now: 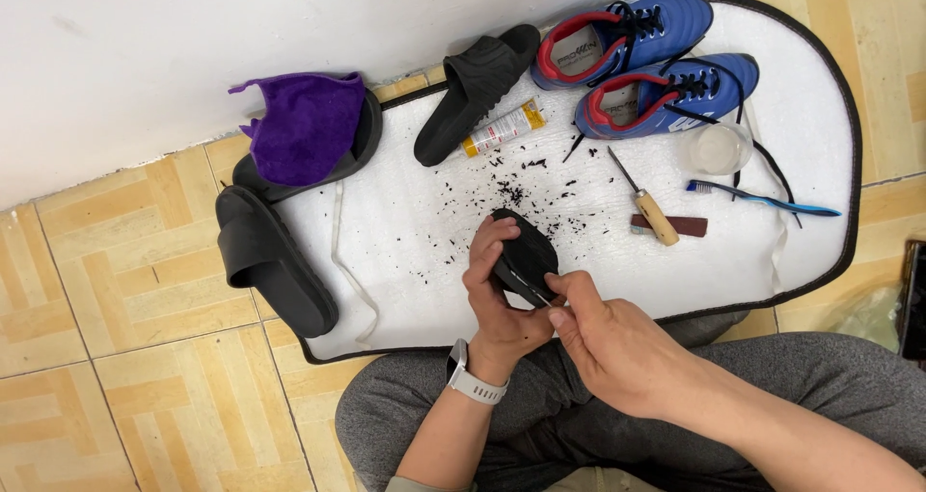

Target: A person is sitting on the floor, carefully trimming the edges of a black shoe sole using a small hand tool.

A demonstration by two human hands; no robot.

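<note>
The left hand is wrapped around a black rubber shoe piece, probably a sole or heel section, with the thumb on its near edge and the other fingers curled behind it, so the piece sits upright in the grip just above the lap. The right hand is closed in a pinch, its fingertips touching the lower right edge of the piece. A thin blade or strip seems to run out from between them, though it is too small to name with confidence.

The piece looks light, stiff at its thick middle and a little yielding at the rim, with a matte, grippy surface. The firm body is the safer place to hold it, leaving the edge free.

Beyond the fingers, black rubber crumbs are scattered over the white mat. To the right of the fingertips lie a wooden-handled awl and a blue toothbrush. Further out are a glue tube and blue football boots. Black slides lie to the left.
</note>
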